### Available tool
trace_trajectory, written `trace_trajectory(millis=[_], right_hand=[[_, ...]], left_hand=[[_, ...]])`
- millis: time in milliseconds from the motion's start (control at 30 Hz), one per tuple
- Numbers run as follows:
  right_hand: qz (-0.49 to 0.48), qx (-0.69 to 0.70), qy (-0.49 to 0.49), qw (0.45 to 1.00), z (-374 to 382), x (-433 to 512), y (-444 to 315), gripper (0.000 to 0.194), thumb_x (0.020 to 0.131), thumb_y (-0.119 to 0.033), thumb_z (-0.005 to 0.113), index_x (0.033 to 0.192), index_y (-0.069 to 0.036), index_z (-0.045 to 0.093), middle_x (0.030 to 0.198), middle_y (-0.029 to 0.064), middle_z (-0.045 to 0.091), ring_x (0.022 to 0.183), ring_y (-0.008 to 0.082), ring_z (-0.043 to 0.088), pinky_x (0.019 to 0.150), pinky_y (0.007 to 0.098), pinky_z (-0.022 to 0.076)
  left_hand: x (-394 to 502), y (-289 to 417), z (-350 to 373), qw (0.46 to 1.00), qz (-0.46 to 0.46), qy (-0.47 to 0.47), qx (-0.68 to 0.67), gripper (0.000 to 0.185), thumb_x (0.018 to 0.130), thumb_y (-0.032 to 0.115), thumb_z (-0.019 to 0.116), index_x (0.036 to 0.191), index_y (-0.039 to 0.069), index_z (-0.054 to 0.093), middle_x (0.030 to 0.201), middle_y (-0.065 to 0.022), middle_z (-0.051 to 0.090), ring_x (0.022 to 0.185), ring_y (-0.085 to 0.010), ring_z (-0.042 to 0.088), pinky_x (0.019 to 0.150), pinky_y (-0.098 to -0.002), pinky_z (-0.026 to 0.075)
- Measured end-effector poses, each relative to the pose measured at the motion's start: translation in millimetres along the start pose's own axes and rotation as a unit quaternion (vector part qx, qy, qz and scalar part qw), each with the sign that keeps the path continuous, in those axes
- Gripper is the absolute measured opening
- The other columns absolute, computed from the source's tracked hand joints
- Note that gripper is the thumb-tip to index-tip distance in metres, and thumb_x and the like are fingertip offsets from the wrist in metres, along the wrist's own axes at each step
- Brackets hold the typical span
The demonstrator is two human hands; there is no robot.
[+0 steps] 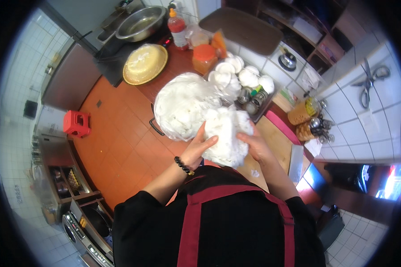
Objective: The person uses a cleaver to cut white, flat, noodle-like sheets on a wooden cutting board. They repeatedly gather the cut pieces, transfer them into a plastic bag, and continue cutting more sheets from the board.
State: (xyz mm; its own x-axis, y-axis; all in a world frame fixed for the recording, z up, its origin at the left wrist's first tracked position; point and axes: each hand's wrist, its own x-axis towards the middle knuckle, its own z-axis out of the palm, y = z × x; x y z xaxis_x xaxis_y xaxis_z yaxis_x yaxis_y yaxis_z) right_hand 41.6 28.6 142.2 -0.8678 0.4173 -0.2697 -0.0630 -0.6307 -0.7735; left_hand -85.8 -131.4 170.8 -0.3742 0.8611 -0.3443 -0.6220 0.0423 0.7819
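Note:
Between both hands I hold a soft white mass (225, 137), perhaps dough or noodles; its exact kind I cannot tell. My left hand (197, 147), with a dark bead bracelet at the wrist, grips its left side, thumb on top. The right side is held by my right hand (256, 144), thumb on the near face. Just beyond lies a larger heap of the same white stuff (183, 106) under clear plastic, in a container with a black handle (155, 125). A wooden cutting board (274, 133) lies to the right, a small white scrap (255, 173) on it, a cleaver blade (296, 163) at its edge.
Beyond the heap stand a plastic-covered yellow dish (145, 63), a metal basin (142, 23), a red sauce bottle (178, 31) and a jar with an orange lid (204, 56). A tray (265, 111) holds white cups and shakers. Scissors (369, 81) hang on the right wall. A red stool (77, 123) stands left.

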Motion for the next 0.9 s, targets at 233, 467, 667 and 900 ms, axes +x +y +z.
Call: trace_trajectory(millis=[233,467,667,900], right_hand=[[0.165,-0.057,-0.040,0.984,19,118,42,0.071,0.074,-0.012,0.070,0.133,-0.002,0.031,0.118,0.0098,0.052,0.107,0.0194,0.052,0.091,0.0325,0.0410],[0.170,-0.132,-0.034,0.976,38,187,42,0.076,0.076,-0.013,0.070,0.137,-0.002,0.026,0.118,0.0127,0.052,0.108,0.0195,0.051,0.093,0.0333,0.0395],[0.163,-0.284,-0.033,0.944,47,225,40,0.082,0.074,-0.021,0.072,0.137,0.002,0.025,0.118,0.0135,0.053,0.110,0.0196,0.048,0.096,0.0303,0.0346],[0.183,-0.342,-0.065,0.919,44,238,37,0.078,0.072,-0.025,0.072,0.135,-0.001,0.033,0.124,0.0151,0.048,0.114,0.0205,0.045,0.095,0.0286,0.0350]], left_hand=[[29,5,-88,0.991,-0.049,0.073,-0.101,0.082,0.084,0.028,0.062,0.144,0.013,0.007,0.141,-0.0080,0.028,0.128,-0.0224,0.032,0.100,-0.0376,0.035],[66,19,-132,0.985,-0.003,0.158,-0.070,0.087,0.082,0.019,0.066,0.143,0.009,0.005,0.141,-0.0180,0.024,0.126,-0.0253,0.033,0.101,-0.0340,0.032],[85,14,-154,0.976,0.079,0.202,0.029,0.084,0.080,0.014,0.067,0.142,0.005,0.010,0.138,-0.0188,0.028,0.124,-0.0251,0.034,0.100,-0.0323,0.034],[67,-4,-172,0.963,0.000,0.260,-0.067,0.082,0.079,0.011,0.066,0.141,0.006,0.012,0.134,-0.0193,0.032,0.119,-0.0263,0.040,0.096,-0.0357,0.038]])
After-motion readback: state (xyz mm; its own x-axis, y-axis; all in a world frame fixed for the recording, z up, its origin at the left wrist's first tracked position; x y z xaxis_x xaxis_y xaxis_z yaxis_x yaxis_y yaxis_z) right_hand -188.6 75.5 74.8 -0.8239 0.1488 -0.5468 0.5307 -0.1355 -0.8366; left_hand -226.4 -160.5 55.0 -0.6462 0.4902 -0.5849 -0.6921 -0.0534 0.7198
